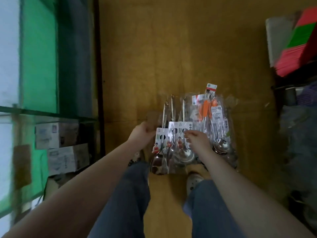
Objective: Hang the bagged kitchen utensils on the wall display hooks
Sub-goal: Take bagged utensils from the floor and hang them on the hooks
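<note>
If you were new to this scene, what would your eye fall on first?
The bagged ladles lie at centre on brown cardboard, the left hand and right hand pinching their label cards. Just to their right lie orange-handled utensils, and a bright green panel fills the left side.
</note>
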